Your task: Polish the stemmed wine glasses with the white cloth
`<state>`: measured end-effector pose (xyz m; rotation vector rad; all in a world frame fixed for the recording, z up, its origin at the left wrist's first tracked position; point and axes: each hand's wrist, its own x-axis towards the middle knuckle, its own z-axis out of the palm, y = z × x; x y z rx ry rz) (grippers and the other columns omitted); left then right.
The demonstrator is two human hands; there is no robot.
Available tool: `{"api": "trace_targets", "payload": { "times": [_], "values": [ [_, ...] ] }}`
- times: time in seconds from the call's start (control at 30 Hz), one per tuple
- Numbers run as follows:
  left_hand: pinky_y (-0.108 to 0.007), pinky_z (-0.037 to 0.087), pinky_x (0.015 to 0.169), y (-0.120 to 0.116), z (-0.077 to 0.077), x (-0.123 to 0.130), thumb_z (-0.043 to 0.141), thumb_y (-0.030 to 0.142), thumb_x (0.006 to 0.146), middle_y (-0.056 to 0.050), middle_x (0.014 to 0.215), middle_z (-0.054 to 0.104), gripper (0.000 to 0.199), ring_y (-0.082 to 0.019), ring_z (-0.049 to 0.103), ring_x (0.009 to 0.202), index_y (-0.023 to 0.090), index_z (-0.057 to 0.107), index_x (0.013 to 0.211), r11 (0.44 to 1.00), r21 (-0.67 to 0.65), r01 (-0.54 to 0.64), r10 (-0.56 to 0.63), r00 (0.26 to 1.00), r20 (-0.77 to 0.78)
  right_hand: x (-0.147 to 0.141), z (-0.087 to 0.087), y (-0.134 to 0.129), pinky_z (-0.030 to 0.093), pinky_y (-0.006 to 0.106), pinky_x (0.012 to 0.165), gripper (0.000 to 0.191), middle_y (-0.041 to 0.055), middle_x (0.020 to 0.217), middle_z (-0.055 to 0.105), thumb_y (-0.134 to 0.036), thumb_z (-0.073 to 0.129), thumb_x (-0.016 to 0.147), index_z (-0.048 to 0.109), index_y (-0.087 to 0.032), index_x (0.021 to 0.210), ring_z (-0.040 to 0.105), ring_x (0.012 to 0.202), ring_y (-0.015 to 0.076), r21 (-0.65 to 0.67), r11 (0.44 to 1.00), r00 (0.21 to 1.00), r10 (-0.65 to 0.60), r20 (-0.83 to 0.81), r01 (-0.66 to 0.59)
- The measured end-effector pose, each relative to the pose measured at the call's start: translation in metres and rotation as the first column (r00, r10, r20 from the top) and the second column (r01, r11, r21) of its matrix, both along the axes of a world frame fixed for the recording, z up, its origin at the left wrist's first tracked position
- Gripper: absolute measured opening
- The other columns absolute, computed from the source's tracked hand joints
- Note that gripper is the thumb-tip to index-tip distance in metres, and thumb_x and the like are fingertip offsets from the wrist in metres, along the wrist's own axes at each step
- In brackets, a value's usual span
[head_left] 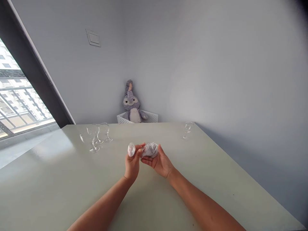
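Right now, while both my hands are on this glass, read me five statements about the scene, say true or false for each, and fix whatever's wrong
1. The left hand and right hand are both at one glass. True.
2. Three other glasses stand toward the left side of the table. True.
3. The right hand rests flat on the table. False: it cradles the bowl end, where a grayish cloth shows.
4. A plush toy sits in a white basket beyond the table's far edge. True.
5. Two glasses stand toward the table's right side. False: only a single glass stands there.
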<state>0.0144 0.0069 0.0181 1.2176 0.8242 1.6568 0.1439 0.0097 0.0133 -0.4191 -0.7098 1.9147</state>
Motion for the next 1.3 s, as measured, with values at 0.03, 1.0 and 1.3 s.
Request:
{"api": "trace_targets", "payload": {
  "times": [0.03,1.0,1.3],
  "values": [
    [-0.041,0.042,0.091,-0.001,-0.003,0.001,0.057,0.031,0.078,-0.009,0.101,0.064,0.016,-0.024,0.054,0.106,0.017,0.059,0.086,0.999,0.051,0.000,0.003,0.998,-0.057,-0.002,0.000,-0.001,0.042,0.040,0.091,0.047,0.0104,0.101,0.064,-0.055,0.042,0.083,0.056,-0.015,0.102,0.063,0.089,0.0207,0.001,1.000,0.999,-0.029,-0.026,0.029],
    [-0.027,0.044,0.062,0.024,-0.024,-0.006,0.046,0.049,0.076,-0.003,0.069,0.060,0.034,-0.017,0.059,0.063,0.018,0.060,0.071,0.966,-0.226,-0.127,-0.012,0.848,-0.530,-0.006,-0.009,-0.006,0.047,0.031,0.069,0.033,0.0064,0.075,0.063,-0.042,0.039,0.087,0.059,-0.018,0.093,0.061,0.072,0.0187,0.647,0.696,0.419,-0.712,0.564,0.311],
    [-0.030,0.047,0.069,0.051,-0.022,-0.046,0.052,0.050,0.073,-0.002,0.072,0.061,0.033,-0.016,0.060,0.070,0.017,0.057,0.078,0.926,-0.282,-0.251,0.214,0.964,-0.157,0.004,0.044,-0.033,0.046,0.030,0.073,0.055,0.0051,0.126,0.049,-0.053,0.057,0.073,0.048,-0.031,0.123,0.060,0.076,0.0167,0.730,0.568,0.185,-0.726,0.662,-0.381]
  ]
}}
